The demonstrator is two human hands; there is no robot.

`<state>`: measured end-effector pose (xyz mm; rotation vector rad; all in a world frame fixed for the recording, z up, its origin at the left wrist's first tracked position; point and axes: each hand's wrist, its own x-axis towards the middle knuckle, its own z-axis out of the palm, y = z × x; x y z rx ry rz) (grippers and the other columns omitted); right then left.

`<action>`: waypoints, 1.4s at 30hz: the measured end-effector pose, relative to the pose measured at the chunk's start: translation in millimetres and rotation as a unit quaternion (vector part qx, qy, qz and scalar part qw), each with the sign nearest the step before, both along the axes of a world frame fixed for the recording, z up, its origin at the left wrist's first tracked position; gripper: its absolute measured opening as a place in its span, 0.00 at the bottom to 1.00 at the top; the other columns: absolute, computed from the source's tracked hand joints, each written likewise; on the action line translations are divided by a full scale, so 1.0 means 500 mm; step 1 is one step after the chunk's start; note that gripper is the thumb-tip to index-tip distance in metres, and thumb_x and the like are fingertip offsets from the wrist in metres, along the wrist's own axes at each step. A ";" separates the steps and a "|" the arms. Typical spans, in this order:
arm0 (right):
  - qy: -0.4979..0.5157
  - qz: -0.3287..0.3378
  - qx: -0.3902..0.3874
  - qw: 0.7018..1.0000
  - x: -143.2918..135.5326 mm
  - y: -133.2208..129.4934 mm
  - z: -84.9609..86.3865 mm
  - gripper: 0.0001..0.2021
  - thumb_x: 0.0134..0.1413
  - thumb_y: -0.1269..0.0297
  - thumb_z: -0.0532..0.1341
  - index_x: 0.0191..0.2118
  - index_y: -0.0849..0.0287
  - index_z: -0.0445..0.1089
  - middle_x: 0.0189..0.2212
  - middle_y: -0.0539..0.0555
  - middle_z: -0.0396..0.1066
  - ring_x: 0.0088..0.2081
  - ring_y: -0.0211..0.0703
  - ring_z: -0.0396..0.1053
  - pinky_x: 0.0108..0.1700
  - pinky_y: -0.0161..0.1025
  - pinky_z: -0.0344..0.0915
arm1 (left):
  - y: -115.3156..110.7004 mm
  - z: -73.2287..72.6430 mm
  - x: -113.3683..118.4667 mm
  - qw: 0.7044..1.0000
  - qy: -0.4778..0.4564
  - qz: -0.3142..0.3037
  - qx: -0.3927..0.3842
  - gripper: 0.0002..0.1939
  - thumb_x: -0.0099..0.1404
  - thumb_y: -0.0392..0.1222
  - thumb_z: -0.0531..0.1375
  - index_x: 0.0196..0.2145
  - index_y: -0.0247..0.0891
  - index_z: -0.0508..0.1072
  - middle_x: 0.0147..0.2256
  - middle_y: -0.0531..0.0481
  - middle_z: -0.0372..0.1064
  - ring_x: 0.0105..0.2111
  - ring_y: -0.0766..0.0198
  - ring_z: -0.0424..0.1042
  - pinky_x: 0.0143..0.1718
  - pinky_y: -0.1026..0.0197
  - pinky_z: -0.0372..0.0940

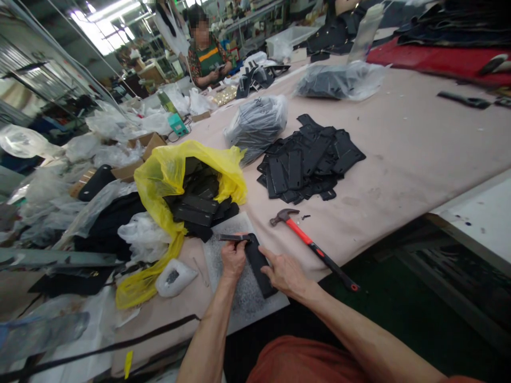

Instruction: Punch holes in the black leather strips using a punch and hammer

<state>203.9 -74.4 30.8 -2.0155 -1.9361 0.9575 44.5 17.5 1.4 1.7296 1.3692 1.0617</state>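
Note:
On a speckled pale board (243, 311) lies a black rectangular panel (258, 266) with rounded corners. My left hand (233, 260) is closed on a narrow dark strip-shaped piece (233, 238), held level by the panel's far end; its exact kind is unclear. My right hand (288, 274) touches the panel's right side, index finger and thumb stretched apart, other fingers curled. A claw hammer (305, 236) with a red and black handle rests to the right. Beyond it is a heap of black panels (307, 159). More dark panels fill an open yellow plastic bag (159, 175).
Grey-looking plastic-wrapped bundles (257, 125) lie beyond the heap. A small white bag (175, 277) sits left of the board. Clear plastic bags (51, 186) crowd the left side. A person (209, 58) sits across the table (419, 143). The table's near edge runs behind the hammer handle.

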 end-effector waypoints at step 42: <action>-0.099 -0.112 0.015 0.989 0.224 0.015 -0.021 0.08 0.54 0.64 0.58 0.39 0.61 0.65 0.36 0.57 0.67 0.36 0.44 0.66 0.38 0.39 0.59 | -0.009 0.004 0.029 0.958 0.277 -0.030 0.067 0.07 0.64 0.35 0.55 0.38 0.38 0.72 0.35 0.47 0.76 0.36 0.58 0.76 0.39 0.59 0.69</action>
